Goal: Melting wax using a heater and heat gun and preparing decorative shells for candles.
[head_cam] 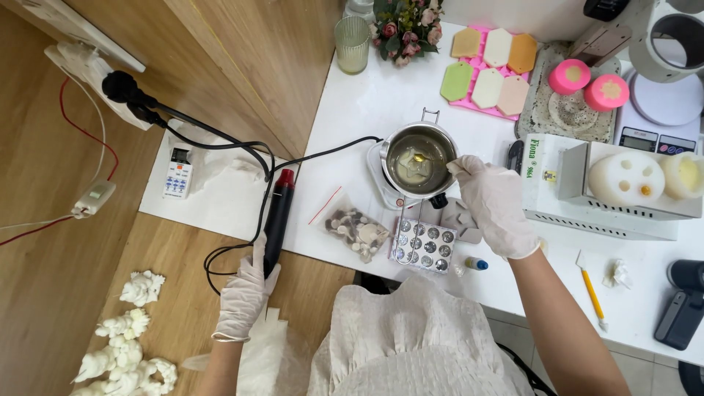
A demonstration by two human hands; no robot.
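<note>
Two gloved hands are at work over a white table (pixel 367 110). The right hand (pixel 495 205) is closed around the end of a thin stirring tool whose tip dips into the clear liquid in a small metal pot (pixel 419 158); the tool itself is too slim to tell apart clearly. The pot sits on a small white base near the middle of the table, its handle pointing away from the person. The left hand (pixel 246 290) reaches out to the side and grips the lower end of a black heat gun (pixel 278 220) with a red tip, which lies at the table's edge with its black cable looping back to a wall plug. Just in front of the pot lies a clear mould tray (pixel 424 246) with round silvery cavities, and beside it a clear bag (pixel 357 229) of small shells and bits. Further off, a pink mould (pixel 490 70) holds hexagon tags in pastel colours, next to two round pink pieces (pixel 589 83). A ribbed glass (pixel 352 44) and a small flower bunch (pixel 405 26) stand at the far edge.
</note>
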